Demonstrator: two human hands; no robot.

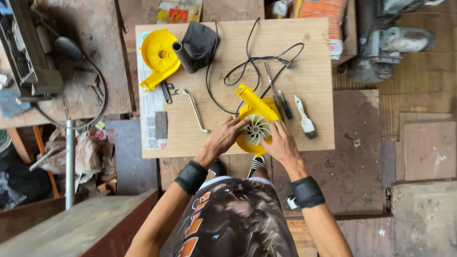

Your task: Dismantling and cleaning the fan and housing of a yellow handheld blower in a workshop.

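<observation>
A yellow blower housing (251,102) with a cream fan wheel (255,130) inside lies at the near edge of a wooden board (304,71). My left hand (223,137) grips the housing's left side with fingers touching the fan wheel. On the right side, my right hand (280,142) holds the housing and fan. A black cord (247,64) runs from the housing across the board. The yellow housing cover (158,54) lies at the board's far left, apart from both hands.
A black tube and dark cloth (195,45) sit by the cover. A bent metal wrench (195,109), screwdrivers (278,97) and a small paintbrush (304,116) lie around the housing. A grey flat piece (161,124) rests on paper. Cluttered bench (57,71) left, machinery (390,47) right.
</observation>
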